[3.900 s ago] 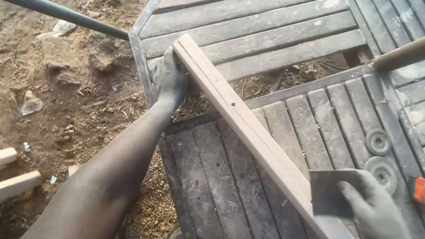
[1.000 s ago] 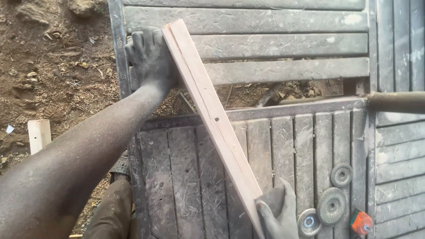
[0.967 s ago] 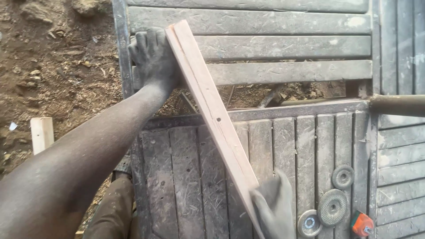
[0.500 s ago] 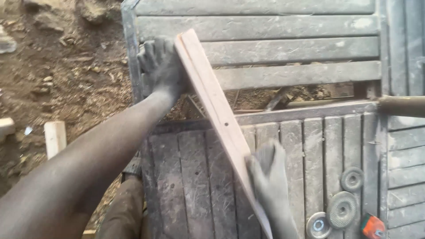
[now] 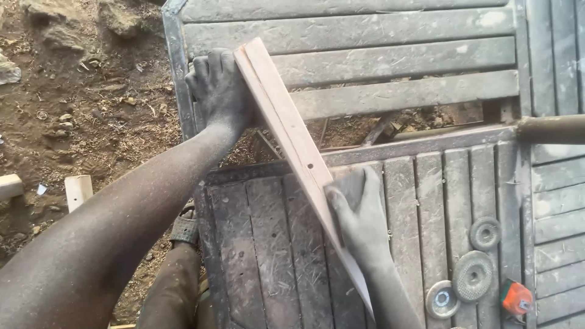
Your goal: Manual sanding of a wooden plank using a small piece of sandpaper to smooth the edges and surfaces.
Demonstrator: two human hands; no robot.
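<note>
Wooden strip (image 5: 286, 131) spans two slatted panels (image 5: 396, 61), grinding discs (image 5: 472, 274) nearby.

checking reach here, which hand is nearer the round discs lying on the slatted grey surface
Right. The right hand presses on the wooden strip just left of the discs. The left hand grips the strip's far end, well up and away from them.

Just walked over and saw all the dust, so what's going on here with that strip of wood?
A person is working a long pale wooden strip that lies slanted across grey slatted plastic panels. The left hand steadies its far end. The right hand presses a grey sheet, probably sandpaper, against the strip's nearer half. Both hands and forearms are coated in dust. Three round metal discs and a small orange object lie on the panel to the right.
</note>
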